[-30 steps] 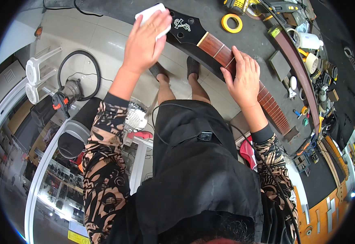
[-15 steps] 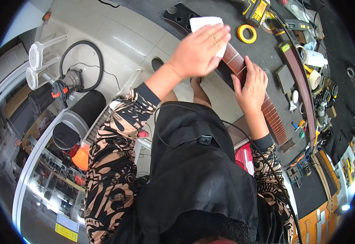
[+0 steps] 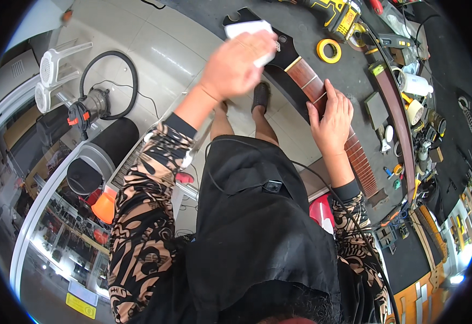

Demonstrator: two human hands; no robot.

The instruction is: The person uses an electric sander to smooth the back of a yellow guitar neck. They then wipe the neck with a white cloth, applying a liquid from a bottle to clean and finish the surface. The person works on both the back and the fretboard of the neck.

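Observation:
A guitar neck (image 3: 361, 162) with a reddish-brown fretboard and a black headstock (image 3: 287, 53) lies slantwise along the near edge of the dark bench. My left hand (image 3: 238, 62) is over the headstock, closed on a folded white wipe (image 3: 246, 27); whether it is paper or cloth I cannot tell. Hand and wipe hide part of the headstock and look slightly blurred. Farther down, my right hand (image 3: 330, 120) grips the neck across the fretboard, thumb on one side and fingers on the other.
On the workbench (image 3: 306, 32) lie a yellow tape roll (image 3: 329, 51), a yellow-and-black power tool (image 3: 344, 19), a grey block (image 3: 377, 107) and a long brown strip (image 3: 400, 129). Bottles and small tools crowd the right. A vacuum cleaner (image 3: 92, 105) and white stools (image 3: 47, 70) stand left.
My left hand has slid with the white wipe up and left, off the upper fretboard and over the headstock, uncovering the neck's upper end. My right hand keeps its grip on the neck.

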